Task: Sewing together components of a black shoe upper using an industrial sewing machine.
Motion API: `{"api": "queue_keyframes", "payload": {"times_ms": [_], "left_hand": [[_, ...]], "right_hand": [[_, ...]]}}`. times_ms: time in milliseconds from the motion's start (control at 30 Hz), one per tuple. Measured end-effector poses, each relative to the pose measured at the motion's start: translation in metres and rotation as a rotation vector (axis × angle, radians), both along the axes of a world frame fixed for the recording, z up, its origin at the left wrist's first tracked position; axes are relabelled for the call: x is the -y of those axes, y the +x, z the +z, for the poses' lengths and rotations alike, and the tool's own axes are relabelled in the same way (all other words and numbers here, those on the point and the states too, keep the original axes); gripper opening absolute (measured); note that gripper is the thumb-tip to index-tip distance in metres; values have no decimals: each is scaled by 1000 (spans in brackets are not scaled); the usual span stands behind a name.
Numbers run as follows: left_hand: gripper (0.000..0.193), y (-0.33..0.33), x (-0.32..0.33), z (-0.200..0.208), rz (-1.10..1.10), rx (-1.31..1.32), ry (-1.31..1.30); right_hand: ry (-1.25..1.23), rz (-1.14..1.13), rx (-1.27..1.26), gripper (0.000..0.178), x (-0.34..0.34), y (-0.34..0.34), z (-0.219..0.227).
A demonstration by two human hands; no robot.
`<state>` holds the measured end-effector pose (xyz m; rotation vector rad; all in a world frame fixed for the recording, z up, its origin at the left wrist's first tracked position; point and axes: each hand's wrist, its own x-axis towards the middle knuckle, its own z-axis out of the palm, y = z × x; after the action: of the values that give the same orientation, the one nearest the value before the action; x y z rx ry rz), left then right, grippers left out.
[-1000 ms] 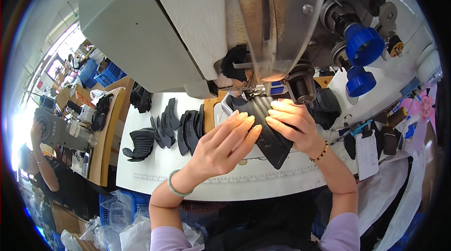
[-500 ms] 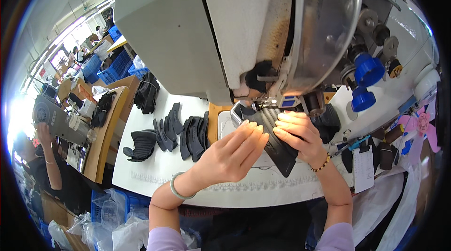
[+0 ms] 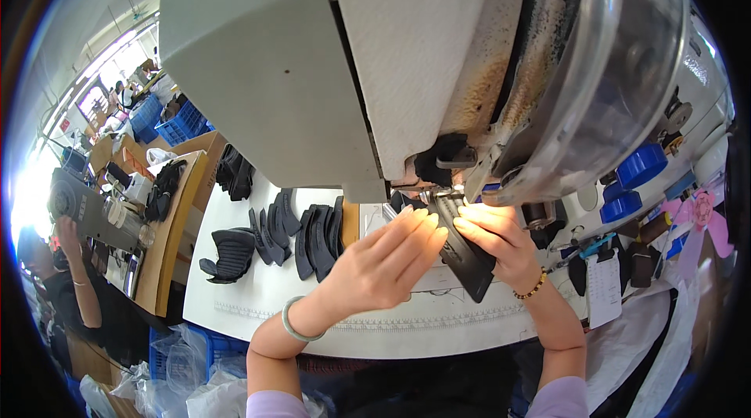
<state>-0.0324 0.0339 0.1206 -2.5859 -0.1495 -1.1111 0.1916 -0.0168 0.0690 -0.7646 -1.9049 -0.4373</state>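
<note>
Under the lit needle area of a large grey sewing machine (image 3: 270,81) lies a long black padded piece (image 3: 472,268), its lower end slanting toward me over the white table. My left hand (image 3: 389,260) has its fingers pressed together at the piece's left edge. On the opposite edge, my right hand (image 3: 498,242) grips the same piece with bunched fingers. Both sets of fingertips almost meet just in front of the machine's foot. The needle itself is hidden by the machine's parts and by glare.
Left of my hands lie stacks of curved black pieces (image 3: 315,244) and a ribbed black bundle (image 3: 229,255). A printed ruler strip (image 3: 375,326) runs along the table's front. Right are a pink fan (image 3: 702,217) and blue knobs (image 3: 641,165). Another person (image 3: 82,293) works at far left.
The machine looks larger and nearer as my view has shifted. The black piece has shifted slightly between my fingers, while both hands keep nearly the same pose.
</note>
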Motion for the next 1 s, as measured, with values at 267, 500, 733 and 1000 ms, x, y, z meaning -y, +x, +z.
{"api": "queue_keyframes", "payload": {"times_ms": [267,500,733,1000], "left_hand": [[29,-1,-12,-6,-17,51,-34],[33,-1,-14,-11,-46,106,-41],[48,-4,-23,-14,-52,84,-142],[41,3,-21,-10,-63,111,-26]], "right_hand": [[40,-34,9,30,-1,-5,5],[83,-94,69,33,5,-10,7],[49,-155,53,35,2,-15,10],[69,-91,-3,34,-2,-15,11]]}}
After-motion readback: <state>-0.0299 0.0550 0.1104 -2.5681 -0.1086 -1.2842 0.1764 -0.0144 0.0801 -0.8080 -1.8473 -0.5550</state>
